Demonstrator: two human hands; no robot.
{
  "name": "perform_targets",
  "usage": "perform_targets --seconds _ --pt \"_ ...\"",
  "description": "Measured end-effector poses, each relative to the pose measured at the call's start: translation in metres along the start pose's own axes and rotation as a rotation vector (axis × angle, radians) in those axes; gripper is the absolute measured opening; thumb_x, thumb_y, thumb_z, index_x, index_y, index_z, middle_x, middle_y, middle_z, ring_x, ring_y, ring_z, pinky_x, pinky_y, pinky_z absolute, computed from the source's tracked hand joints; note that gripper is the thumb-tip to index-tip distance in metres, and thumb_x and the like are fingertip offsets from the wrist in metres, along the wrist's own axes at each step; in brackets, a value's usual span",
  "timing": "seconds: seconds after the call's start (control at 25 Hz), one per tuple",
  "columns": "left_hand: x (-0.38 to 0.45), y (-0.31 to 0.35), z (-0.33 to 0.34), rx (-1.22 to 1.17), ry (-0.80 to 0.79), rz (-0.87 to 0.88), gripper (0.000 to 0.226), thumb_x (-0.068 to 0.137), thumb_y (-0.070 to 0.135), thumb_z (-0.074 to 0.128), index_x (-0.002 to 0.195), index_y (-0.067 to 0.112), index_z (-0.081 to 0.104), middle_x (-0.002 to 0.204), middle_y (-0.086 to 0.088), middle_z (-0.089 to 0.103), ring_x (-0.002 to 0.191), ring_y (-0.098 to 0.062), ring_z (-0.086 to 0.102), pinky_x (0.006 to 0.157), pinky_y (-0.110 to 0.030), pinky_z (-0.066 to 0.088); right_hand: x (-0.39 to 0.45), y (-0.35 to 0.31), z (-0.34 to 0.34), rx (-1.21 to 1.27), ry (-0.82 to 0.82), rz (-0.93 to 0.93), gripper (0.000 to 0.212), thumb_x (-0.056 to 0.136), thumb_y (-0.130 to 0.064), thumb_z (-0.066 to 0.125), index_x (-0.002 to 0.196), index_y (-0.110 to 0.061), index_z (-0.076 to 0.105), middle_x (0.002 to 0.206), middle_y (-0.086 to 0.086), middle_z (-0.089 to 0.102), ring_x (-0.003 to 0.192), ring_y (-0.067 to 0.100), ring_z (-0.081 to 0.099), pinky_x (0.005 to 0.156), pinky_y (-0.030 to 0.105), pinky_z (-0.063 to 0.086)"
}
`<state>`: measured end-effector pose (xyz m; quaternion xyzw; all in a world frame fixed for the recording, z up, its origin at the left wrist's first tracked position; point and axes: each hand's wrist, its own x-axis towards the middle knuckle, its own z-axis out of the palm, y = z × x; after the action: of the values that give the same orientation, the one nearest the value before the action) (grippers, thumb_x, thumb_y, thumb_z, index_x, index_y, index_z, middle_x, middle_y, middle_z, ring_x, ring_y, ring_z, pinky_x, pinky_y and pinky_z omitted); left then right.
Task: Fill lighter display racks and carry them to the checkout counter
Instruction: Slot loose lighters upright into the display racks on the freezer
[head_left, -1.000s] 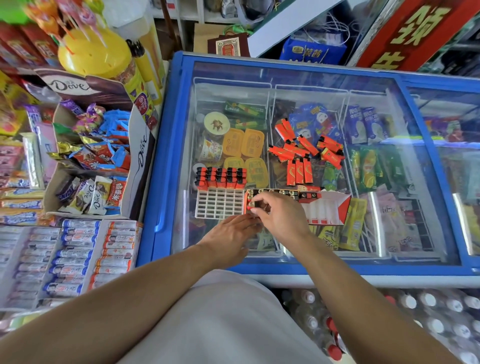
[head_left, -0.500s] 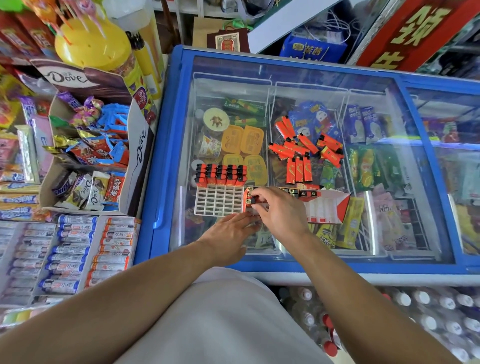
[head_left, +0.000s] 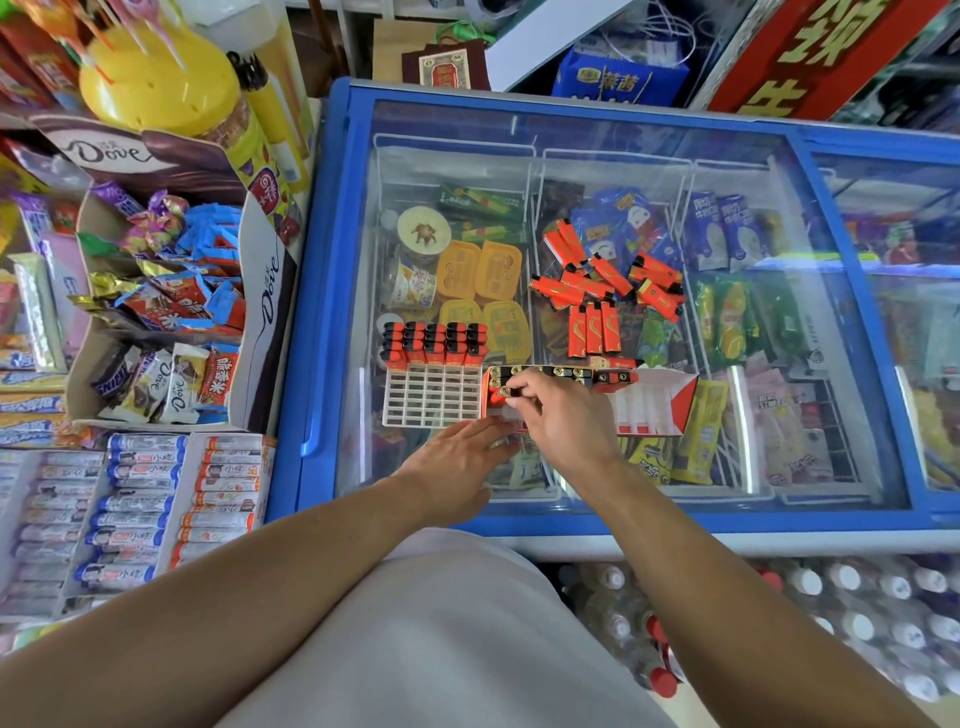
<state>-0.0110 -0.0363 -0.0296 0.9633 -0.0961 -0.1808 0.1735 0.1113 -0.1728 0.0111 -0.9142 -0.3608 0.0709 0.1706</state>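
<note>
From the head camera, a blue freezer (head_left: 322, 291) with a glass lid is seen from above. A white rack (head_left: 432, 396) is laid on the glass. Its far rows are filled with orange lighters with black tops (head_left: 435, 343), and its near rows are seen bare. Just to the right of the rack, touching it, a red lighter box (head_left: 652, 405) is laid open on the glass, with lighters packed along its far edge.

The right hand (head_left: 563, 415) is placed over the left end of the box. Its fingers (head_left: 519, 388) are curled, and one lighter (head_left: 500, 393) in the box is pinched by its top between the fingertips. The left hand (head_left: 457, 460) is laid flat on the glass just in front of the box and the rack. Its fingers are held straight, close together, and nothing is held by them.

More loose lighters (head_left: 608, 283) are scattered on the glass farther back, well apart from the rack. Three of them (head_left: 594, 329) are lined up side by side. At the left, a chocolate box (head_left: 265, 312) full of candy is seen beside the freezer.
</note>
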Motion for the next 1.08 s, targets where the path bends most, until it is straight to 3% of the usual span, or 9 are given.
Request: perform_targets --seconds 0.36,0.6,0.8,0.88,0.96,1.08 --pt "0.001 0.001 -0.003 0.008 -0.018 0.001 0.073 0.097 0.033 0.055 0.161 0.024 0.021 0.169 0.000 0.012 0.155 -0.019 0.008 0.125 -0.036 0.005 0.003 -0.004 -0.007 -0.052 0.027 -0.052 0.015 0.090 -0.033 0.071 0.104 -0.028 0.071 0.099 -0.013 0.073 0.086 0.008 0.069 0.060 0.021 0.047" --pt "0.002 0.002 -0.005 0.028 -0.019 0.011 0.074 0.097 0.033 0.056 0.161 0.023 0.021 0.168 0.000 0.012 0.155 -0.019 0.010 0.125 -0.036 0.006 -0.007 0.001 -0.006 -0.006 0.044 -0.019 0.018 0.090 -0.032 0.071 0.108 -0.028 0.072 0.096 -0.013 0.074 0.085 0.006 0.068 0.061 0.018 0.043" --pt "-0.001 0.003 -0.007 0.005 -0.020 0.001 0.071 0.097 0.031 0.056 0.160 0.023 0.025 0.168 -0.001 0.016 0.155 -0.021 0.011 0.125 -0.037 0.007 -0.004 -0.007 -0.007 0.046 0.075 -0.003 0.006 0.091 -0.031 0.069 0.096 -0.029 0.073 0.090 -0.014 0.073 0.077 0.007 0.067 0.059 0.022 0.048" --pt "-0.005 0.004 -0.010 -0.063 0.075 0.009 0.061 0.095 0.025 0.058 0.154 0.022 0.041 0.159 -0.002 0.037 0.148 -0.022 0.030 0.125 -0.041 0.021 0.004 -0.004 -0.019 0.074 0.101 0.054 0.005 0.093 -0.030 0.067 0.094 -0.028 0.072 0.090 -0.016 0.072 0.073 0.005 0.064 0.057 0.021 0.046" --pt "-0.006 0.004 -0.013 -0.100 0.214 -0.048 0.048 0.093 0.021 0.061 0.141 0.020 0.057 0.138 -0.002 0.056 0.129 -0.023 0.049 0.114 -0.043 0.038 0.023 0.013 -0.033 0.124 0.111 0.198 0.006 0.095 -0.027 0.066 0.097 -0.028 0.071 0.093 -0.018 0.071 0.073 0.003 0.062 0.056 0.020 0.046" --pt "-0.007 0.003 -0.015 -0.132 0.255 -0.266 0.047 0.094 0.026 0.062 0.141 0.022 0.054 0.136 -0.001 0.051 0.127 -0.022 0.049 0.113 -0.041 0.038 0.069 0.059 -0.043 0.096 -0.075 0.434 0.015 0.094 -0.025 0.066 0.105 -0.018 0.073 0.106 -0.004 0.074 0.084 0.014 0.069 0.074 0.030 0.056"
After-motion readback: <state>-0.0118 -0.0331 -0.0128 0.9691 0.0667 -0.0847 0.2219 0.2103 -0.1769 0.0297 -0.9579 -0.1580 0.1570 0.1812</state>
